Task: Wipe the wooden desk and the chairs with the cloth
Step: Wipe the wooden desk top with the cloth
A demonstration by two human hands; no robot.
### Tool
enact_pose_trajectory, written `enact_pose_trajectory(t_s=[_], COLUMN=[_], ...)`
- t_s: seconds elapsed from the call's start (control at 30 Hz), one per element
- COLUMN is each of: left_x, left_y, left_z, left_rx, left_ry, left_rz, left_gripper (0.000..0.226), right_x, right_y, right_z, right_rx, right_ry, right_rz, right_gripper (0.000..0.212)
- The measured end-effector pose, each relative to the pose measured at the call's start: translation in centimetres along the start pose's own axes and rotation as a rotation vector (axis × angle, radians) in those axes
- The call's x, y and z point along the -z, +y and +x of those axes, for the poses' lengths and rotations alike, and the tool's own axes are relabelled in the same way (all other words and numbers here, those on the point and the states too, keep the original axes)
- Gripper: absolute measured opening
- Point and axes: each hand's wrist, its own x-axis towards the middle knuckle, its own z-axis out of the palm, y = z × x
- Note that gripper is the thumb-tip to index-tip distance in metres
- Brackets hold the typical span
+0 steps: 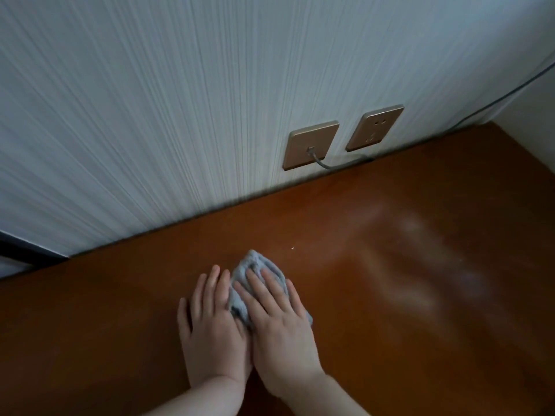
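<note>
At 6 o'clock on the surface, our left hand and right hand press flat-fingered on the cloth, spreading wipe pressure

both hands lie side by side on the brown wooden table, left hand beside right hand, over a crumpled grey cloth; behind, two square gold wall sockets sit on the ribbed white wall.

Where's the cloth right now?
The cloth lies on the wooden desk, low centre in the head view, pressed flat under the left hand and right hand.
</note>
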Motion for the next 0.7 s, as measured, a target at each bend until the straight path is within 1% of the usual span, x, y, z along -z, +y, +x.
enact_pose_trajectory(t_s=[0.07,0.1,0.13,0.17,0.23,0.27,0.3,0.33,0.37,0.43,0.47,0.5,0.53,0.57,0.6,0.63,0.67,0.7], left_x=[0.1,0.2,0.2,0.3,0.4,0.4,0.4,0.3,0.2,0.1,0.2,0.4,0.6,0.9,1.1,1.2,1.3,1.3], left_y=[0.1,0.2,0.4,0.5,0.6,0.6,0.6,0.4,0.3,0.1,0.2,0.4,0.6,0.9,1.0,1.1,1.1,1.1], left_z=[0.0,0.1,0.1,0.1,0.0,0.1,0.1,0.1,0.1,0.1,0.1,0.1,0.1,0.0,0.0,0.0,-0.1,-0.1], left_rx=[0.028,0.033,0.032,0.030,0.031,0.041,0.045,0.041,0.030,0.016,0.025,0.041,0.056,0.067,0.071,0.067,0.065,0.064], left_ry=[0.006,-0.004,-0.014,-0.022,-0.028,-0.021,-0.014,-0.006,0.002,0.002,-0.012,-0.030,-0.050,-0.066,-0.080,-0.089,-0.095,-0.098], left_rz=[-0.006,0.003,0.016,0.023,0.017,0.009,0.008,0.009,0.002,-0.006,-0.011,-0.017,-0.020,-0.023,-0.024,-0.024,-0.023,-0.027], left_gripper=[0.052,0.053,0.053,0.053,0.052,0.052,0.052,0.052,0.052,0.052,0.053,0.054,0.054,0.053,0.050,0.048,0.048,0.048], right_x=[0.3,0.2,0.2,0.4,0.7,0.7,0.6,0.2,-0.2,-0.9,-0.5,0.2,0.9,1.5,2.0,2.3,2.4,2.2], right_y=[1.0,1.9,3.1,4.4,6.6,6.3,5.3,3.7,2.0,-0.6,-0.3,1.0,2.9,5.1,7.1,8.5,9.0,8.3], right_z=[4.4,5.9,6.8,7.0,5.2,3.8,2.4,1.5,1.1,1.8,2.9,4.0,4.7,4.6,3.6,1.7,-0.6,-2.8], right_rx=[0.028,-0.010,-0.124,-0.315,-0.771,-0.905,-0.933,-0.853,-0.669,-0.247,-0.111,-0.084,-0.157,-0.309,-0.501,-0.671,-0.787,-0.833], right_ry=[-0.076,-0.072,-0.040,0.022,0.197,0.253,0.297,0.314,0.279,0.077,0.044,0.041,0.051,0.039,0.037,0.083,0.150,0.219], right_rz=[0.066,0.077,0.055,0.027,-0.010,-0.040,-0.070,-0.069,-0.043,0.002,0.001,-0.008,-0.018,-0.017,-0.021,-0.031,-0.055,-0.095], right_gripper=[0.057,0.058,0.059,0.063,0.066,0.063,0.061,0.060,0.061,0.059,0.057,0.057,0.058,0.060,0.062,0.062,0.060,0.058])
